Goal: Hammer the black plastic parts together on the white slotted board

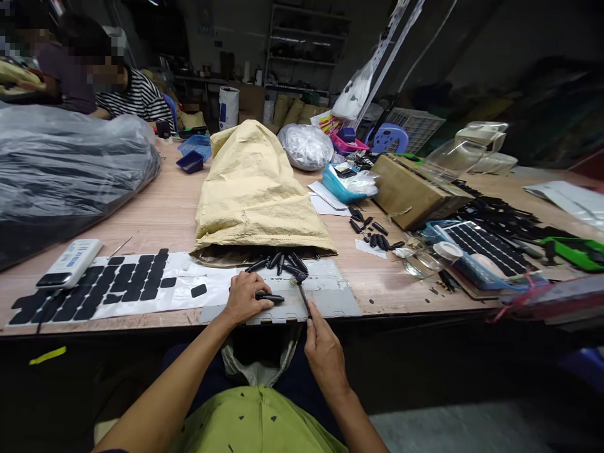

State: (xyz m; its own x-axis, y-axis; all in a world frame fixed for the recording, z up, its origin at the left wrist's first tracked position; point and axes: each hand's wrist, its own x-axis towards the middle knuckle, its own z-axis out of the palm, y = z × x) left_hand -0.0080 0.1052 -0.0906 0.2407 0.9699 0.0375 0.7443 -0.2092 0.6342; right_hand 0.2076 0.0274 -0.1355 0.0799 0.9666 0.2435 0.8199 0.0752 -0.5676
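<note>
The grip of the left hand [249, 297] is closed on a black tube [274, 298] over a grey board [342, 299], that of the right hand [325, 353] on a hammer-like tool [303, 294]. Around lies a wooden worktop [391, 291] in a dim room [245, 38]; a yellow sack [257, 189], black pieces [281, 263] at its mouth, blocks the view behind

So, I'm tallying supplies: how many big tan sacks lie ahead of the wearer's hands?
1: the tan sack, beyond the left hand and right hand, its mouth facing them. Another could be hidden behind it.
</note>
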